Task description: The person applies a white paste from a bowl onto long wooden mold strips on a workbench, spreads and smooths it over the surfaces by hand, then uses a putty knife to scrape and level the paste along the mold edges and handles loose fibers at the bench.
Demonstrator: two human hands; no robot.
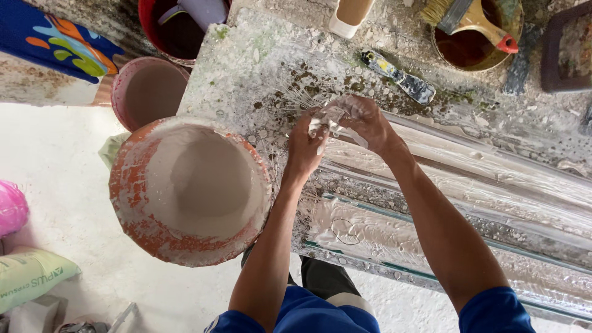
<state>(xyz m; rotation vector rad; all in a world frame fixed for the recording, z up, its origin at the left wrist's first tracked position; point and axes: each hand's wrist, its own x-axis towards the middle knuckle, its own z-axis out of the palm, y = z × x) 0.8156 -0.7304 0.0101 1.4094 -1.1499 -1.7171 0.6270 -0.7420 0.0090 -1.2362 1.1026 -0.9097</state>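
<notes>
White, wet fibre strands coated in plaster (330,120) sat bunched between both of my hands, over the far end of the long plaster-filled moulding trough (444,185) that ran from the middle of the scene off to the right. My left hand (306,143) was closed around the near side of the bunch, fingers curled in and pinching it. My right hand (364,117) came over from the far side, its fingers clamped down on the same bunch, so the two hands met with the clump between them. Loose fibres fanned out from the bunch toward the left across the plaster-crusted grey worktable (246,55).

Just left of my left forearm stood a large round orange bucket full of pale plaster mix (191,191), its rim smeared white. Farther left and beyond it was a smaller pink bucket (148,89), and beyond that a red bucket (176,31) at the table's far edge. On the table beyond my hands lay a blue-and-yellow-handled scraper (398,77), caked with dried plaster. At the far right, a wide brush with a wooden handle (475,18) rested across a round tin of brown liquid (478,46). A second, narrower plaster-filled trough (394,237) lay nearer to me, alongside the first.
</notes>
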